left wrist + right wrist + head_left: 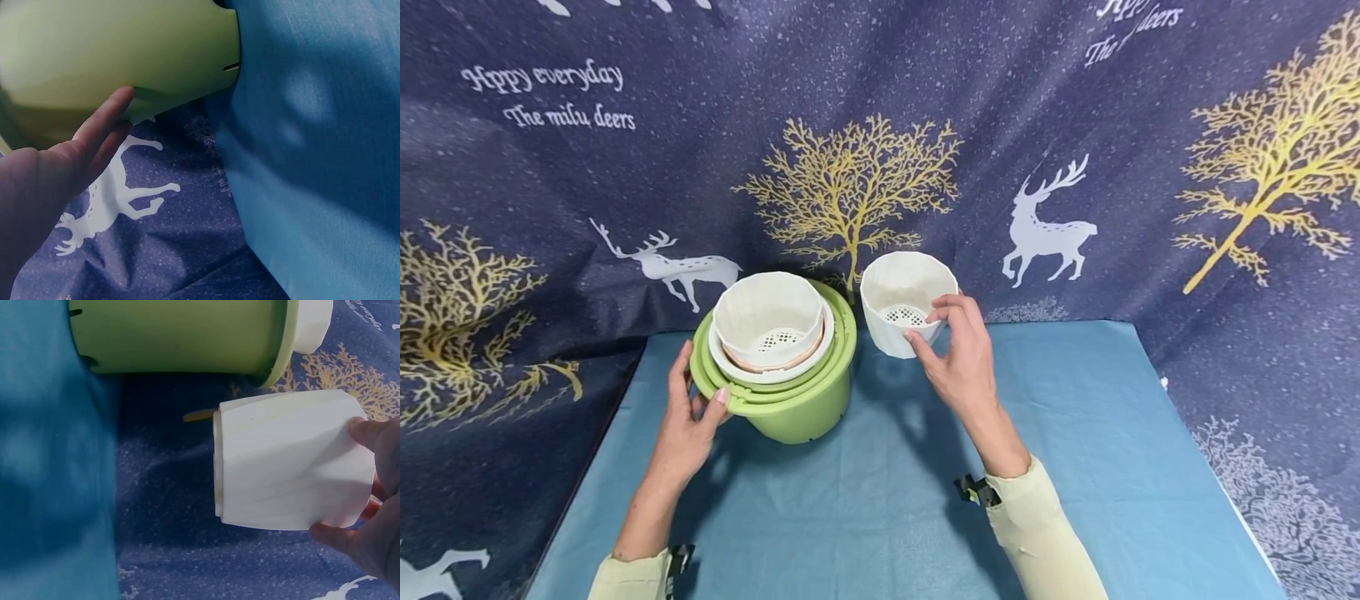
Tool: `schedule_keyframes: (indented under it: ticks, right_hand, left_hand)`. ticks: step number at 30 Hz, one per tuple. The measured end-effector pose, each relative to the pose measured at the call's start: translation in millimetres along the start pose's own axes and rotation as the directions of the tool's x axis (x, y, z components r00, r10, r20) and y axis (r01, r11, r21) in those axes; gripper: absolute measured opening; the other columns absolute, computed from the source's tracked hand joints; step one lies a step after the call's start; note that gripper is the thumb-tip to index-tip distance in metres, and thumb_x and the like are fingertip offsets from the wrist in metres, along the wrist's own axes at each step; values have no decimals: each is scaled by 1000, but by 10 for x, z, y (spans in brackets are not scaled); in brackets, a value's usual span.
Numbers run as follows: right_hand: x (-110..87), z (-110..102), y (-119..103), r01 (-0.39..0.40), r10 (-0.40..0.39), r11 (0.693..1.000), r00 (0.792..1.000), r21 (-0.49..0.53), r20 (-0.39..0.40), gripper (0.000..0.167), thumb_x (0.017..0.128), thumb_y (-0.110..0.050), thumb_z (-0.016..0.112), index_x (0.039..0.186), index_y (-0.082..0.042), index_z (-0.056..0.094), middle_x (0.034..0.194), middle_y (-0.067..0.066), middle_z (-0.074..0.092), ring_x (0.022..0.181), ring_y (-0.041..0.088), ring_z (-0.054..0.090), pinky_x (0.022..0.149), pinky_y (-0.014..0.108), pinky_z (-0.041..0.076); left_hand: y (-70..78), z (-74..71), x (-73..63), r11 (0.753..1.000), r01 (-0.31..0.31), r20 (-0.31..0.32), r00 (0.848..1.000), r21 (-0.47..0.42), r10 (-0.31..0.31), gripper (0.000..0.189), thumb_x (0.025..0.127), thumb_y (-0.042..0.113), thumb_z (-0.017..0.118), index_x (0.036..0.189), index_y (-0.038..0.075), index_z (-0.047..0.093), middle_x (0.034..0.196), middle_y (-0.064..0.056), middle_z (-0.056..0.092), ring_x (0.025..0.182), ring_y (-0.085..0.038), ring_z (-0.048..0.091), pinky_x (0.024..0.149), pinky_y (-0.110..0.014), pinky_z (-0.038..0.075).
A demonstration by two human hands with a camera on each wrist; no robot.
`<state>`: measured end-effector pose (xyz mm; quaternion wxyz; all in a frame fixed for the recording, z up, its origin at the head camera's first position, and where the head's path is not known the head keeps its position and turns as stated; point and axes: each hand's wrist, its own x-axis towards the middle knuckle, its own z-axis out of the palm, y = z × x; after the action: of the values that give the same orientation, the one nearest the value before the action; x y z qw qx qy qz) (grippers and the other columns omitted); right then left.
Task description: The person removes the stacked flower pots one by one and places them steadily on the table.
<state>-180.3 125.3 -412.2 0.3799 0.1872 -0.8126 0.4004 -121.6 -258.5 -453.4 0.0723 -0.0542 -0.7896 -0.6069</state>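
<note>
From where I stand, a navy backdrop [925,75] printed with golden trees and white deer hangs behind a table under blue cloth [880,517]. Seen from the head, the left hand [687,433] grips the rim of a large green pot [801,412], thumb over the edge. Nested in it are more green rims [786,392], a wide white pot [775,377], a sliver of something peach-coloured [805,357] and a smaller white pot [767,308] with a perforated floor. Just to the right, the right hand [958,358] pinches a matching faceted pot [904,287] near its rim (holes in its base too).

From the left wrist, extended fingers [103,122] lie against the green wall.

From the right wrist, the faceted pot is held off the cloth, apart from the green pot, fingertips [362,431] on its side.
</note>
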Motion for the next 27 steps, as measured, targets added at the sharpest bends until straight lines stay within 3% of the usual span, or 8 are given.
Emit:
schedule_keyframes:
  ticks: [15,22,27]
  right_hand:
    - [-128,86,147,-45,46,999,998,-26,31,36,82,-15,94,96,1,65,120,18,65,118,36,62,111,45,48]
    - [-180,132,209,-55,55,998,998,-16,36,36,77,-10,96,92,2,66,116,19,66,111,37,65,124,37,37]
    - [-228,179,250,-63,64,998,997,-19,47,35,76,-10,97,89,3,68,114,19,68,110,37,66,124,35,37]
  left_hand:
    - [3,2,7,1000,15,-2,1000,22,-15,83,113,15,53,172,31,-3,174,-20,7,119,9,55,85,-15,59]
    - [-1,7,7,1000,21,-5,1000,-6,-21,82,113,14,53,171,34,-1,174,-19,6,120,8,55,86,-16,59]
    - [-9,5,6,1000,22,-10,1000,-7,-23,82,113,13,53,171,36,0,174,-19,7,120,8,56,85,-16,59]
